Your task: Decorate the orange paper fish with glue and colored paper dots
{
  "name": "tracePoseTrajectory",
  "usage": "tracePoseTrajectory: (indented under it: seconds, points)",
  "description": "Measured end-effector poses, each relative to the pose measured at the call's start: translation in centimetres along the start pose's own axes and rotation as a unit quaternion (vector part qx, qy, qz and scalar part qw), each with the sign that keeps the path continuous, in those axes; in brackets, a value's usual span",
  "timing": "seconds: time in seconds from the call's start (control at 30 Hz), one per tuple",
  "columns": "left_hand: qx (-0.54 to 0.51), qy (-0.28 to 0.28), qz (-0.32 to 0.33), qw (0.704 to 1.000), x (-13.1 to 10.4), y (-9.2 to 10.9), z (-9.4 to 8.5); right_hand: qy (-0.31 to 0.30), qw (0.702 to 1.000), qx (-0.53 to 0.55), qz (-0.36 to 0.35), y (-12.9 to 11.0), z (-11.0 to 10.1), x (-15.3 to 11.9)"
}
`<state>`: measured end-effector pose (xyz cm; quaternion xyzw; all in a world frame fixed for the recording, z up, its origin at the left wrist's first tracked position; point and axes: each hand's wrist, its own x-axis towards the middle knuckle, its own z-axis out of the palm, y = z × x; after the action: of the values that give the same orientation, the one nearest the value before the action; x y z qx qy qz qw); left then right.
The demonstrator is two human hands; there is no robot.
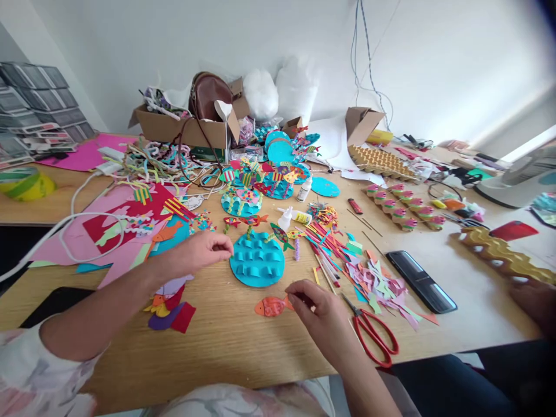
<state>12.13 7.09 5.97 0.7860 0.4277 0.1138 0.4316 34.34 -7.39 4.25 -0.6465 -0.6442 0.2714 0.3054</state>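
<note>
My right hand (315, 307) pinches the tail of an orange paper fish (270, 307) just above the wooden table. At the left edge of a round blue paper base (257, 272), my left hand (208, 250) has its fingertips pressed together; whatever they hold, if anything, is too small to make out. Rows of raised blue paper loops cover the base. Patterned paper fish (280, 236) stand along its far side. Behind it lie a white glue bottle (285, 219) and another bottle with a yellow label (301, 217).
Red-handled scissors (376, 339) lie right of my right hand, near paper strips (382, 284) and a black case (421, 282). Coloured paper scraps (174, 315) sit at left. Finished fish pieces (243, 200) stand behind. Another person's hand (534, 298) is at the far right, by an egg carton (499, 252).
</note>
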Motion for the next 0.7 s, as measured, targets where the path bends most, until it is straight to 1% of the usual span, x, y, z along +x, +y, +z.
tracePoseTrajectory:
  seconds: [0.07, 0.13, 0.27, 0.43, 0.7]
  points:
    - [-0.011, -0.018, 0.022, 1.000, -0.3, 0.7, 1.8, -0.002, 1.000, 0.023, -0.009, -0.6, 0.6, 0.6]
    - [-0.022, -0.024, 0.036, 0.999, -0.5, 1.1, 3.2, -0.012, 0.999, 0.045, -0.018, -1.1, 1.2, 1.2]
    - [-0.021, -0.027, 0.050, 0.998, -0.5, 1.1, 4.9, -0.019, 0.997, 0.070, -0.001, -1.7, 2.1, 2.2]
    - [-0.009, -0.025, 0.045, 0.999, -0.4, 1.0, 5.6, -0.029, 0.997, 0.064, 0.024, -2.1, 2.5, 3.0]
    - [0.026, -0.022, 0.030, 0.999, -0.3, 1.6, 5.8, -0.037, 0.999, 0.037, 0.001, -2.1, 3.2, 3.1]
